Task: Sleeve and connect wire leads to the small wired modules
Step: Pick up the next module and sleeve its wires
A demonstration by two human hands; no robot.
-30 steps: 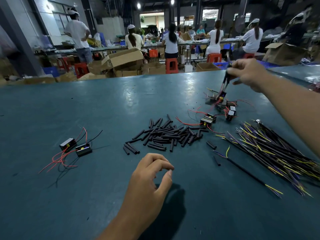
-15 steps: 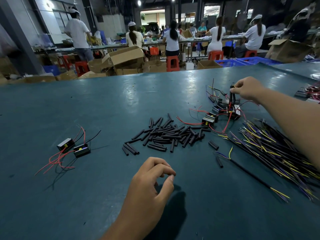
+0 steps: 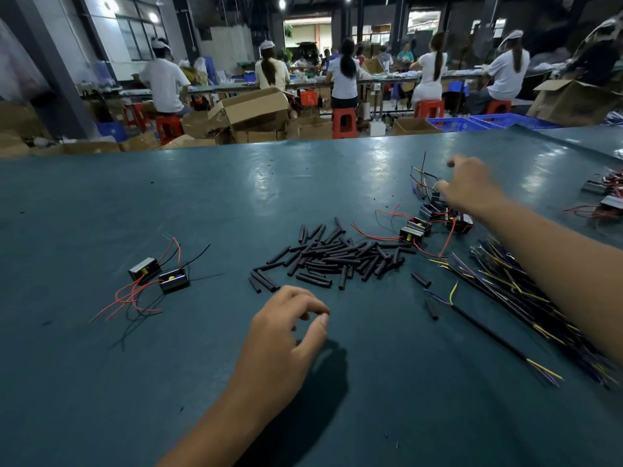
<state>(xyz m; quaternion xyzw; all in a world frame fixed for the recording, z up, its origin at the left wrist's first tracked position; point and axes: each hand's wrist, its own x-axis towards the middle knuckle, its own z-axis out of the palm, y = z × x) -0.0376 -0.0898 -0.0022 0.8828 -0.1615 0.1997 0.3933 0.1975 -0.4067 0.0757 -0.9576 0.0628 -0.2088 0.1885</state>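
Note:
Black sleeve tubes (image 3: pixel 337 254) lie heaped at the table's middle. Two small black modules (image 3: pixel 158 274) with red and black leads sit to the left. Several more modules (image 3: pixel 415 230) with red leads cluster at the far right. My right hand (image 3: pixel 472 188) hovers over that cluster with thumb and forefinger spread, holding nothing that I can see. A bundle of black wire leads (image 3: pixel 505 288) with yellow and purple ends runs under my right forearm. One lead (image 3: pixel 488 332) lies apart from it. My left hand (image 3: pixel 290 332) floats near the front of the tubes, fingers loosely curled and empty.
The teal table (image 3: pixel 101 382) stretches wide to the left and front. More modules (image 3: pixel 603 197) sit at the far right edge. Beyond the far edge stand cardboard boxes (image 3: pixel 253 109), blue crates (image 3: pixel 499 121), red stools, and several people seated at a long bench.
My right hand came down from holding a module up by its leads, set it among the right cluster, and its fingers spread. My left hand barely moved.

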